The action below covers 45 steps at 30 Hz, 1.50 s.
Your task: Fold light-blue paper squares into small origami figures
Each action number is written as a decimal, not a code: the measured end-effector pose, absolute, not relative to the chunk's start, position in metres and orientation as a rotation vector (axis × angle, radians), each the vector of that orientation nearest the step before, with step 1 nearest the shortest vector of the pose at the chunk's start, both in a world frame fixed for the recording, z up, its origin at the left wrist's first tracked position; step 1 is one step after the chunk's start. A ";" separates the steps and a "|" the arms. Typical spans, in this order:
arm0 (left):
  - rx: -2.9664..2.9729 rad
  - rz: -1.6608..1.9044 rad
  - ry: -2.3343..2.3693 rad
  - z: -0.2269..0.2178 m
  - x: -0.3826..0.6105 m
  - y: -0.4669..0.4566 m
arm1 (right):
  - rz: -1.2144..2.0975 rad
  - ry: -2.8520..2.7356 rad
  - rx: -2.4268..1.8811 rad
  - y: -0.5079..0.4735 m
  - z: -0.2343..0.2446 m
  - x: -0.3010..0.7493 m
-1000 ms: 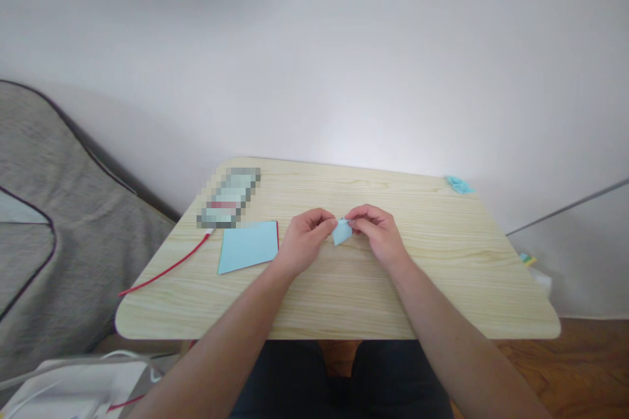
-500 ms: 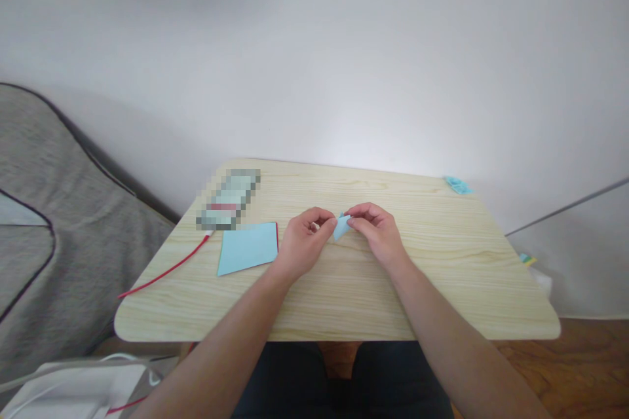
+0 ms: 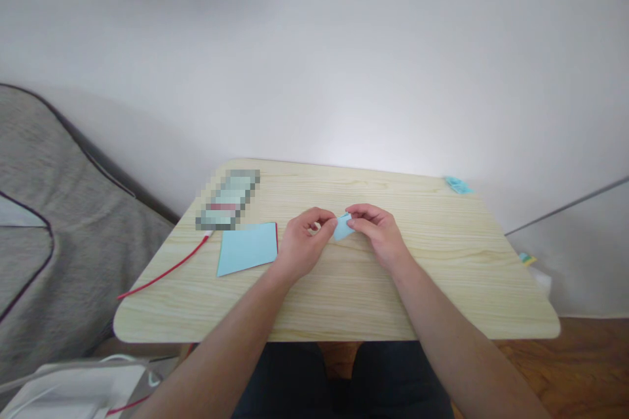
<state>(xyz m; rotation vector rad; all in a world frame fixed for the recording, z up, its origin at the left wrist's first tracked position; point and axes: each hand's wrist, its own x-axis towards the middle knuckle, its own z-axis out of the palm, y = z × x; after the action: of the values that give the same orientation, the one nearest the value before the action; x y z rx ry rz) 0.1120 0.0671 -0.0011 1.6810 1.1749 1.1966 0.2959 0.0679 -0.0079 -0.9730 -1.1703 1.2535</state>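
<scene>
A small folded piece of light blue paper (image 3: pixel 341 228) is held just above the middle of a pale wooden table (image 3: pixel 344 288). My left hand (image 3: pixel 301 246) pinches its left edge with curled fingers. My right hand (image 3: pixel 376 233) pinches its right side between thumb and fingertips. Most of the folded paper is hidden by my fingers. A flat square sheet of light blue paper (image 3: pixel 247 247) lies on the table just left of my left hand.
A blurred-out flat object (image 3: pixel 227 199) lies at the table's far left, with a red cable (image 3: pixel 164 271) running off the left edge. A small blue folded piece (image 3: pixel 458 184) sits at the far right corner. Grey fabric (image 3: pixel 54 222) is on the left, a white wall behind.
The folded paper has turned slightly between my fingers and my left fingers have shifted their grip. Both hands stay in the same place.
</scene>
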 end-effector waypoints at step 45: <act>1.347 1.289 1.005 -0.005 0.111 0.072 | 1.222 -1.352 -1.080 0.062 -0.006 0.291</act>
<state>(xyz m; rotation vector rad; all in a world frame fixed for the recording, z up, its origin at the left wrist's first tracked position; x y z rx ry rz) 0.1112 0.0722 -0.0046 1.3466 1.0046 1.2893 0.2913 0.0623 -0.0062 -1.0796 -1.3524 1.2218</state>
